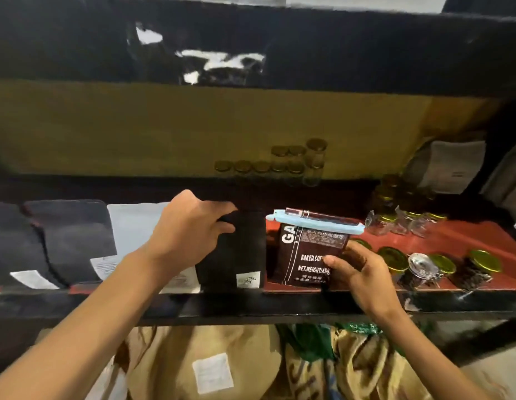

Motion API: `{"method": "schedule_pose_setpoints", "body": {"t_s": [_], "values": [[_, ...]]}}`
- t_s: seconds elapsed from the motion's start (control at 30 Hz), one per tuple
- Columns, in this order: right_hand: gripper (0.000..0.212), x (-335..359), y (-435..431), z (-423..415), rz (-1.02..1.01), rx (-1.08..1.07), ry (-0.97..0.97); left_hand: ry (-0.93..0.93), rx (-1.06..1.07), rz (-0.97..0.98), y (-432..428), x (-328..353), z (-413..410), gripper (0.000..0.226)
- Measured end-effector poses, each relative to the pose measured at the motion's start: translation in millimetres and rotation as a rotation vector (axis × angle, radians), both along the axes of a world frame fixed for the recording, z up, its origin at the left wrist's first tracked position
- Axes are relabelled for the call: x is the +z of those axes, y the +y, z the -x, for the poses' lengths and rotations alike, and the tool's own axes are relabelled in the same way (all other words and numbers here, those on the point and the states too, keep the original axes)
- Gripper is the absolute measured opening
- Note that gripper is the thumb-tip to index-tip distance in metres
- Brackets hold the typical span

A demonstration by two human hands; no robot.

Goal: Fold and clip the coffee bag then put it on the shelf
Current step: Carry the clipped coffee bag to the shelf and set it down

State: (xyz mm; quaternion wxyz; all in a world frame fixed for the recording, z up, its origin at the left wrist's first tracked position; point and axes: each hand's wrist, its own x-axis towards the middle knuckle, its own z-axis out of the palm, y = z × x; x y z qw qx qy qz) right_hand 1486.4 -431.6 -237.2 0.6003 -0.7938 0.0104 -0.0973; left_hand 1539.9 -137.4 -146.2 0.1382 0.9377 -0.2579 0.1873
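Red-lined shelf [453, 241] in a dark rack carries a row of dark pouches and gold-lidded jars [395, 258]. Between the hands stands the brown coffee bag [305, 255], upright, its folded top held by a light blue clip [314, 223]. Right hand [363, 272] grips the bag's lower right side; left hand [187, 229] curls over the top of a black pouch [236, 249] just beside it.
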Motion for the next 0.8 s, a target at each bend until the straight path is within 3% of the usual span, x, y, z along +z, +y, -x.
{"method": "schedule_pose_setpoints", "body": {"t_s": [0.27, 0.43, 0.8], "values": [[0.027, -15.8, -3.8, -0.3, -0.151, 0.020, 0.034, 0.023, 0.087, 0.062, -3.3, -4.3, 4.9, 0.020], [0.027, -9.2, -1.1, -5.7, -0.074, 0.096, 0.033, 0.070, 0.087, 0.057, -2.0, -2.0, 4.0, 0.015], [0.023, -2.7, -11.9, 3.5, -0.032, 0.040, 0.007, 0.109, 0.077, 0.070, -4.4, -0.8, 2.3, 0.013]]}}
